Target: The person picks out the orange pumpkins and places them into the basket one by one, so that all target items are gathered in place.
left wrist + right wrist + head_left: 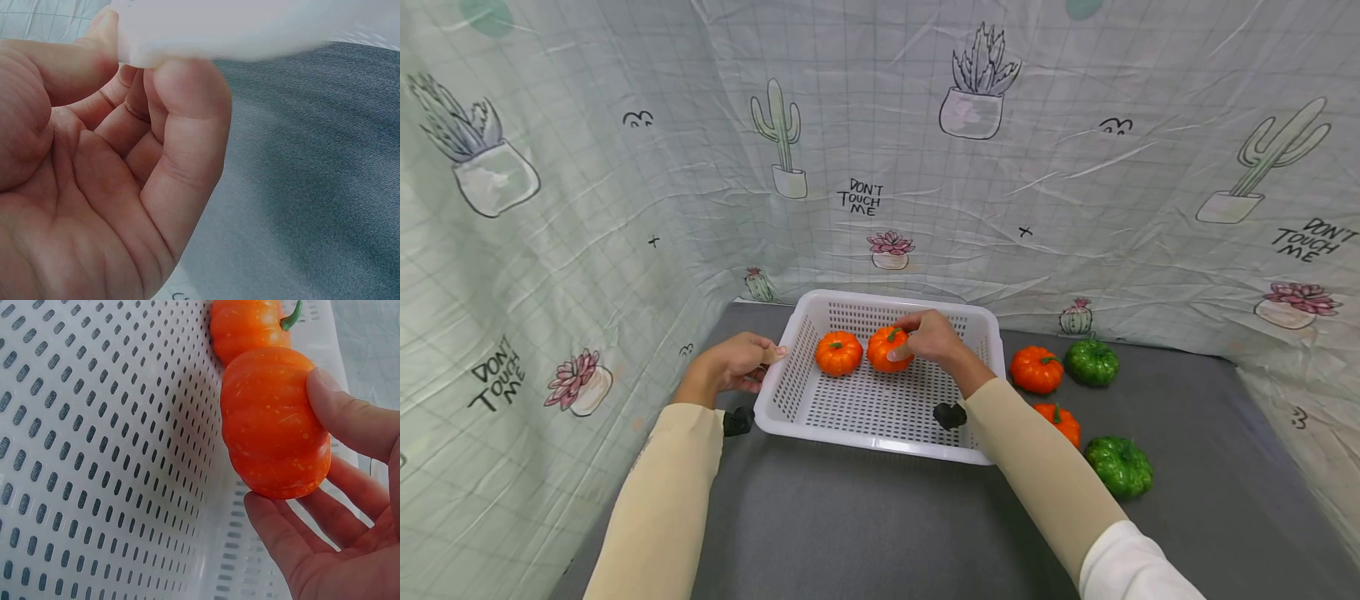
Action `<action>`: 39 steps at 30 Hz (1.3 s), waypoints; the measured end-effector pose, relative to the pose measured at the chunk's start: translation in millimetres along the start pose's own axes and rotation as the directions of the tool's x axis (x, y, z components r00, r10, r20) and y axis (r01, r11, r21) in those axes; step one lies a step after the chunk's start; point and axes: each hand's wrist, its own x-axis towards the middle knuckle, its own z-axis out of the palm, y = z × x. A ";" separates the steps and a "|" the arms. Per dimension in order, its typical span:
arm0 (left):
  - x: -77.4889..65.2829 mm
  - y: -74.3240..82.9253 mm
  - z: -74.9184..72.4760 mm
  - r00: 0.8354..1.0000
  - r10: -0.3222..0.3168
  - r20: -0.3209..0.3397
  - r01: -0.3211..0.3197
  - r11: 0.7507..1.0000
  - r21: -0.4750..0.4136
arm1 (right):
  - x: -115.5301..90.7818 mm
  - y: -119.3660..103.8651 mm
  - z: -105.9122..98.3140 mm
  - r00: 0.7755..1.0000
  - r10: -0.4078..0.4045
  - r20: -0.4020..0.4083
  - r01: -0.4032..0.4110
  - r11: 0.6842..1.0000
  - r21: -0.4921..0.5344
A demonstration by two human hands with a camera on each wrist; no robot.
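A white perforated plastic basket (865, 439) sits on the dark grey table. My left hand (737, 360) pinches its left rim; in the left wrist view the thumb and a bent finger (190, 119) meet the white edge (187, 37). Inside the basket, my right hand (934, 337) holds a small orange pumpkin (882, 352) with a green stem. The right wrist view has the thumb on one side of this pumpkin (275, 425) and the other fingers around its far side. A second orange pumpkin (838, 354) lies in the basket, left of the held one.
Right of the basket are two orange pumpkins (1037, 370), the nearer one (1060, 423) partly behind my right sleeve. Two green pumpkins (1092, 362) stand further right, one of them (1118, 467) nearer to me. A cactus-print curtain (887, 150) hangs behind the table and along its left side.
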 end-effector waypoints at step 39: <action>-0.9 1.1 1.9 1.000 -0.008 -0.013 0.008 1.000 -0.015 | 6.8 8.6 11.0 1.000 0.016 0.007 -0.016 1.000 -0.012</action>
